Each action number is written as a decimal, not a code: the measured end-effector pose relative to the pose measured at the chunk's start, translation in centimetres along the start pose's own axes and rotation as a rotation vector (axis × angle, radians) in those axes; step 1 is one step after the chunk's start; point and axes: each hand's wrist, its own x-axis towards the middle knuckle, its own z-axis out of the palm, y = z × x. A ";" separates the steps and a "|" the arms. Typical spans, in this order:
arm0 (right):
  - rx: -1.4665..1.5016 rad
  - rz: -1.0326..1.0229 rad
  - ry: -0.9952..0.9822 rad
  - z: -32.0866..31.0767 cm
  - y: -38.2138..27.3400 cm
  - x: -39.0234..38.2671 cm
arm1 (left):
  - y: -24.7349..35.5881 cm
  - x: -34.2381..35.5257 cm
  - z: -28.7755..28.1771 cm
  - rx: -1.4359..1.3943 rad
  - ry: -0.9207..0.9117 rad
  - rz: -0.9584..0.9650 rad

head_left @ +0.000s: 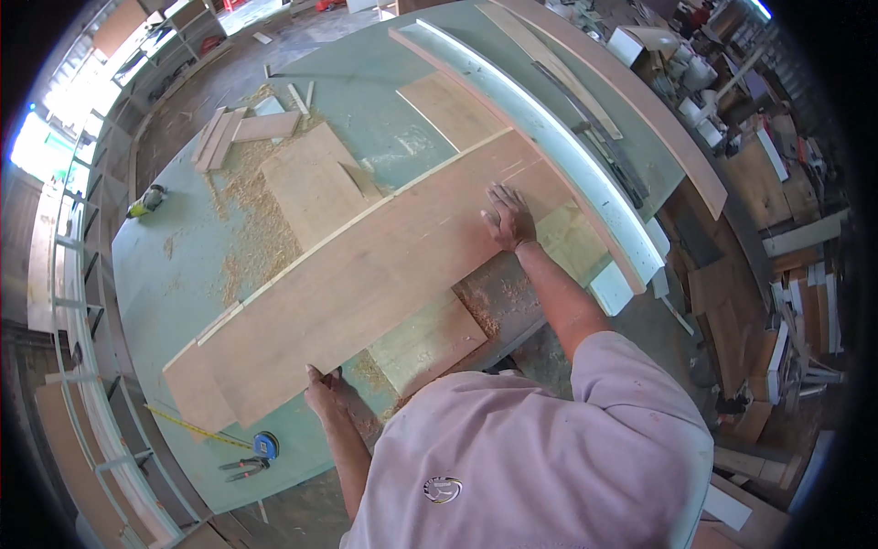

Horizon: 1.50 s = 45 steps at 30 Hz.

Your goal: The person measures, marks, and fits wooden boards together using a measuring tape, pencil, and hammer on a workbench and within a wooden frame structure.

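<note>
A long reddish-brown plywood panel (366, 270) lies diagonally across the green worktable (174, 274), with a thin pale wooden strip (393, 194) along its far edge. My right hand (510, 220) rests flat on top of the panel toward its right end, fingers stretched out. At the near edge, left of the middle, my left hand (322, 392) grips the panel; its fingers are partly hidden. Another plywood piece (197, 393) shows beneath the panel's left end. Pale boards (430, 343) lie partly under the near side.
A blue tape measure (265, 446) with its yellow blade out lies beside pliers (245, 468) at the near left. Sawdust (251, 247), a plywood sheet (315, 178) and offcuts (219, 137) cover the far side. A long white-faced board (540, 119) borders the right end.
</note>
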 end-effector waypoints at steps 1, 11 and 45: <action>-0.003 0.009 -0.002 0.1 -0.1 0.1 | -0.2 0.4 -0.1 0.007 -0.004 -0.004; -0.013 -0.005 0.000 0.7 -0.3 0.7 | 0.3 0.1 1.2 0.067 0.158 0.067; -0.002 0.016 0.004 2.1 -0.5 4.1 | 2.3 2.6 3.8 0.153 0.104 0.026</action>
